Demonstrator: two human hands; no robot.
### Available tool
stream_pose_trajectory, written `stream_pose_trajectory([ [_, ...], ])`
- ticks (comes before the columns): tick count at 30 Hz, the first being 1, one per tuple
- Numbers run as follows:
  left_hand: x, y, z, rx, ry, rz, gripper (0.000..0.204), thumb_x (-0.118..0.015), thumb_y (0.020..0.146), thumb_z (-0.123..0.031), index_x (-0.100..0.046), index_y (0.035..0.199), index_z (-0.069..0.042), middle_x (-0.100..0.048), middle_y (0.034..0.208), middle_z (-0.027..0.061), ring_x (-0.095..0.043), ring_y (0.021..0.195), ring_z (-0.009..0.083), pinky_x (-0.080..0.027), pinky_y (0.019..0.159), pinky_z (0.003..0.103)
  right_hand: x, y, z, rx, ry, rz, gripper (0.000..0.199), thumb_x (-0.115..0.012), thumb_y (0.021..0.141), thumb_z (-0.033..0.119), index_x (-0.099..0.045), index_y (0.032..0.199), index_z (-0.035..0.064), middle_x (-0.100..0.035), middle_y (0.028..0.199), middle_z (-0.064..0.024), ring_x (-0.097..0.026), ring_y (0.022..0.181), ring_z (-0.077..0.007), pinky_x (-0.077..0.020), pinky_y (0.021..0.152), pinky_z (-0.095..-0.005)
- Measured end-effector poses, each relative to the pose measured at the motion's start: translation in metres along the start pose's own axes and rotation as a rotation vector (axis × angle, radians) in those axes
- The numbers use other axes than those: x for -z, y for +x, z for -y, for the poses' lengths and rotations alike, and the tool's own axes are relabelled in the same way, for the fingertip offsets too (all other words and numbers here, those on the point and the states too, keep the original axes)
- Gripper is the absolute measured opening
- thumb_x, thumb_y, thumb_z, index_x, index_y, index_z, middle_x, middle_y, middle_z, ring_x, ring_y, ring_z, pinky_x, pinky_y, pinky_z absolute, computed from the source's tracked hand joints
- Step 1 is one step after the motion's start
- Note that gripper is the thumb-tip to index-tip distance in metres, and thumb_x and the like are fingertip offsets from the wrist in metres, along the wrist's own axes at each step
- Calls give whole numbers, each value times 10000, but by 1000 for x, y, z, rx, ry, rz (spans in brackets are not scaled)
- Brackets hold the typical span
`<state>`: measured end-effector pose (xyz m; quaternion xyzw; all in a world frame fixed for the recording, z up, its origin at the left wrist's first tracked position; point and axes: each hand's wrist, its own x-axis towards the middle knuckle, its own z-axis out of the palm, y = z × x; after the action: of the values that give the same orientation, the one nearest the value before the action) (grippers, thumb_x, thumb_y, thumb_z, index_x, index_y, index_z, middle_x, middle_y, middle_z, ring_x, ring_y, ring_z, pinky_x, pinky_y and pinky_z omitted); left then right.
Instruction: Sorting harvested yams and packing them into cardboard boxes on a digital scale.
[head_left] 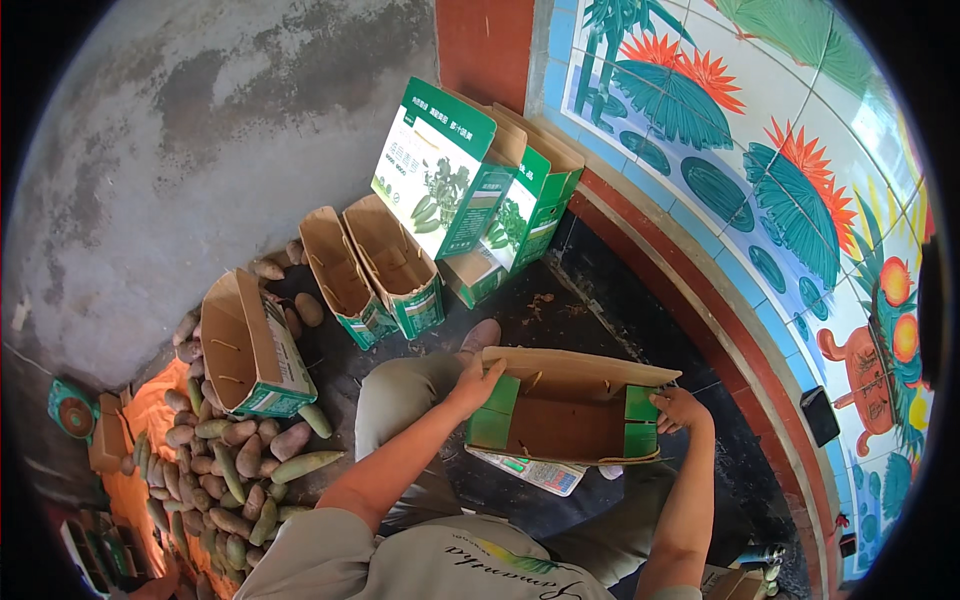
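An open cardboard box (588, 368) with green end flaps is held in front of me, its open side turned up toward me. My left hand (480, 386) is closed on its left end, near the far corner. At the other end, the fingers of my right hand (682, 408) are closed on the edge beside the green flap. Brown bare cardboard shows inside. Just under the box's near side, a panel with keys, like that of a weighing scale (545, 476), sticks out; the rest of it is hidden.
Left of me, elongated green and brownish-pink fruits (235, 465) lie heaped on an orange sheet (165, 385). An open box (265, 355) stands against the heap. Two more open boxes (385, 250) and taller printed green-and-white boxes (445, 165) stand ahead. A painted tile wall (700, 190) curves along the right.
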<state>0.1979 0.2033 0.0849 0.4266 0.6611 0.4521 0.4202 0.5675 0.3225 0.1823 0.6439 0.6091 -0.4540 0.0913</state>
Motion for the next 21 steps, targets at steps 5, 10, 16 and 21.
stream_pose_trajectory([
  [5,-2,15,17,-38,-11,-6,545,-468,900,-453,-391,1221,-19,-554,1097,250,-540,1046,370,-415,870,392,0,-2,7,-3,-17,-5,421,-516,891,354,-561,1060,-29,-640,725,-143,-656,601,-223,-541,505,-325],
  [10,-7,13,8,1,-54,6,537,-463,901,-455,-403,1194,-9,-558,1088,251,-546,1035,374,-420,858,397,1,0,3,-38,-78,-37,414,-534,880,348,-570,1053,-26,-639,699,-129,-655,593,-220,-538,506,-324],
  [16,-7,12,13,-77,19,-32,522,-456,901,-453,-431,1166,-4,-566,1074,252,-549,1020,385,-425,851,404,-3,-2,19,-57,-256,-183,403,-557,864,331,-598,1042,-29,-642,665,-139,-650,568,-210,-506,490,-335],
  [21,-9,11,17,-34,56,-43,523,-459,896,-450,-451,1164,-1,-581,1060,243,-555,1016,378,-428,858,396,-11,10,17,125,-377,-310,371,-581,832,318,-640,980,-17,-640,693,-168,-653,624,-244,-505,583,-357],
])
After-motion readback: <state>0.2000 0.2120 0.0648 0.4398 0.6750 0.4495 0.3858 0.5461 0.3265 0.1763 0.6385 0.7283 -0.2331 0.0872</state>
